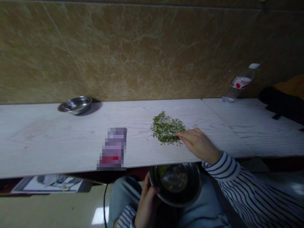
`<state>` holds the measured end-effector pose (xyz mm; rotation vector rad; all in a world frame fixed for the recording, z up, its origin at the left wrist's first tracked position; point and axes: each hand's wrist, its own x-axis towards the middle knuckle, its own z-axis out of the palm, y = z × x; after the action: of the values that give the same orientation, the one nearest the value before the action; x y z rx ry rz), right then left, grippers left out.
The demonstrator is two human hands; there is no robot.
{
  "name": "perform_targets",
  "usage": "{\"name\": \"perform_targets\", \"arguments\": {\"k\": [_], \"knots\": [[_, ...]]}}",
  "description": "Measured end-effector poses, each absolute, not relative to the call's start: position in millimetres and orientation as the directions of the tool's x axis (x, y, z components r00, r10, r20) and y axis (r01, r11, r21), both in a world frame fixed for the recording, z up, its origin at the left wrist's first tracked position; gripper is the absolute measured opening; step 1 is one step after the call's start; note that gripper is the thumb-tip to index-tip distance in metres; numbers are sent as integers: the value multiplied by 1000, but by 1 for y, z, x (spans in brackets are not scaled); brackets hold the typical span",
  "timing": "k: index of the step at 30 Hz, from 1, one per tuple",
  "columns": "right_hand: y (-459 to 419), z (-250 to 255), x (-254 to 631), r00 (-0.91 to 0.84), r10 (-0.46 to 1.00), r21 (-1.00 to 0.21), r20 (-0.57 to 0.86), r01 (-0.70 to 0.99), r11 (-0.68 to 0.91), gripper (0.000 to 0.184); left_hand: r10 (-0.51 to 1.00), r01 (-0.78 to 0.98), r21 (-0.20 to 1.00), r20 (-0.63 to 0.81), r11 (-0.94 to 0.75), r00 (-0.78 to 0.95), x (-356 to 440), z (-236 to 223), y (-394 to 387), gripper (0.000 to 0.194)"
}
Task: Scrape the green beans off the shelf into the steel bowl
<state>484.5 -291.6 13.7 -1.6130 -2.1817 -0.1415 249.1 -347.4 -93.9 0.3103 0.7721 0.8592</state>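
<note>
A loose patch of mung beans (pixel 167 128) lies spread on the white wood-grain counter. My right hand (pixel 199 144) reaches over the counter from the right, its fingers pinched on a thin dark flat tool (pixel 171 136) that touches the near side of the beans. The kind of tool is too small to make out. Below the counter's front edge, over the lap, my left hand (pixel 149 196) grips the rim of a metal bowl (pixel 175 185). Some green beans (pixel 163 170) sit inside that bowl, towards its far left side.
A small metal dish (pixel 75 105) stands at the back left against the tiled wall. A blurred pink and purple item (pixel 112 147) lies left of the beans. A clear plastic bottle (pixel 238 84) stands at the back right, near a dark cloth item (pixel 285 101).
</note>
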Motion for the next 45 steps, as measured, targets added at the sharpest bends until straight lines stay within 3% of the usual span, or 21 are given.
{"name": "perform_targets", "arguments": {"k": [10, 24, 35, 45], "knots": [[-304, 12, 492, -178, 891, -107, 418, 964, 243, 28, 766, -560, 528, -506, 638, 396, 249, -94, -347, 73], [-325, 15, 478, -263, 878, -167, 401, 921, 352, 28, 782, -544, 563, -469, 622, 410, 249, -87, -349, 65], [-348, 4, 509, -139, 888, -49, 438, 983, 178, 28, 778, -514, 583, -483, 629, 403, 252, -82, -353, 64], [-365, 4, 503, -139, 890, -78, 435, 978, 191, 27, 771, -526, 565, -493, 636, 403, 256, -83, -356, 64]]}}
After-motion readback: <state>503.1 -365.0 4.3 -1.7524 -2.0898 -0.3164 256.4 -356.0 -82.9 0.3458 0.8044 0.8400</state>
